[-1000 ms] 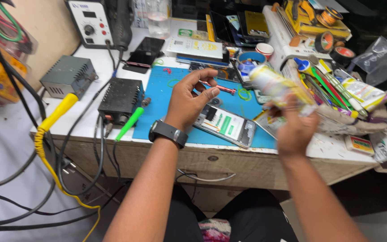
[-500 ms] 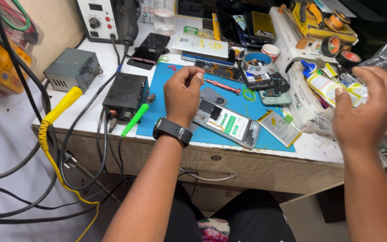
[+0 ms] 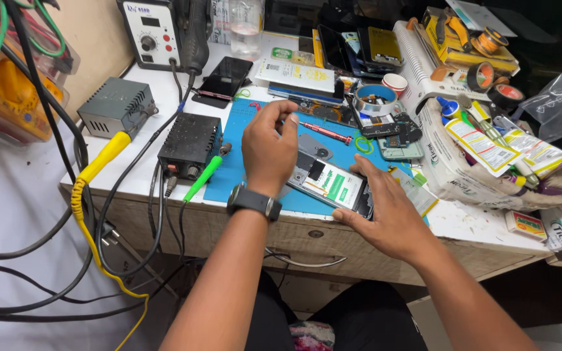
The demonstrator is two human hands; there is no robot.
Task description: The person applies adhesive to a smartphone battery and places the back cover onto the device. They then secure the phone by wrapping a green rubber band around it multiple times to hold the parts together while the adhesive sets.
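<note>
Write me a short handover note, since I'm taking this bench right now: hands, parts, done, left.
Left hand: raised above the blue mat, fingertips pinched together; anything held is too small to see.
Right hand: flat on the mat, steadying the opened phone at its right end.
Red screwdriver: lying behind the phone.
Done: back cover off, insides exposed.
Left: phone not closed up.
</note>
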